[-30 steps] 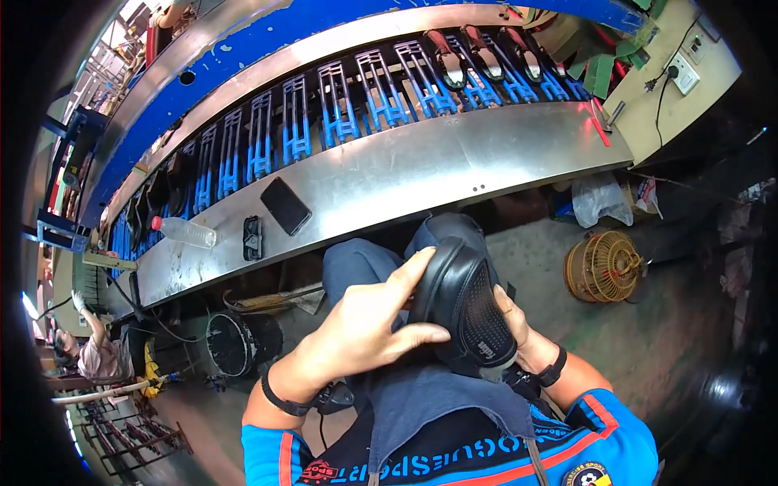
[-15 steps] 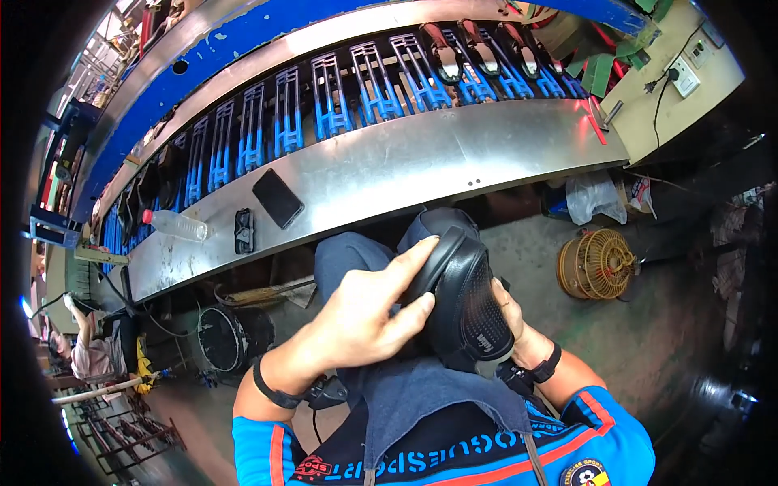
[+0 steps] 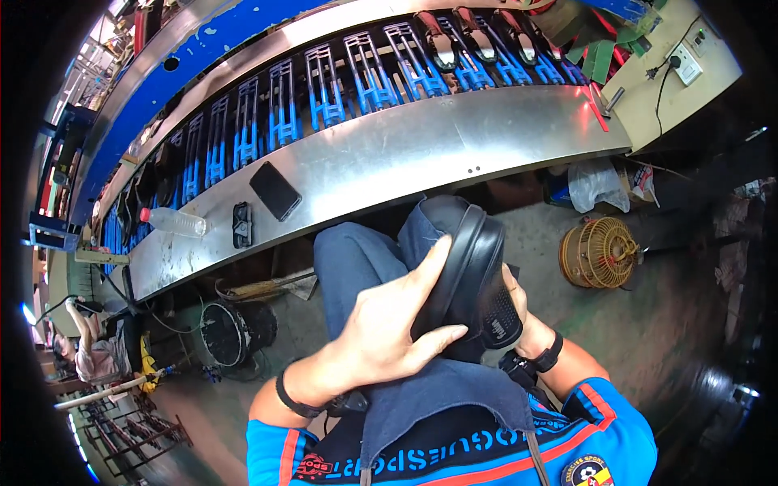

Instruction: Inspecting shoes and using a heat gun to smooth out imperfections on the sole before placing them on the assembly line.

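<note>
Black shoe [image 3: 478, 283], sole outward, tilted upright, held over lap

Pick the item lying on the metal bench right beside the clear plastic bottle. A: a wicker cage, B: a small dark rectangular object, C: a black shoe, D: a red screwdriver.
B: a small dark rectangular object lies flat on the metal bench just right of the clear plastic bottle; the wicker cage stands on the floor.

Bright daylight, glare on metal bench [image 3: 421, 154]; edges warped, dark.
</note>
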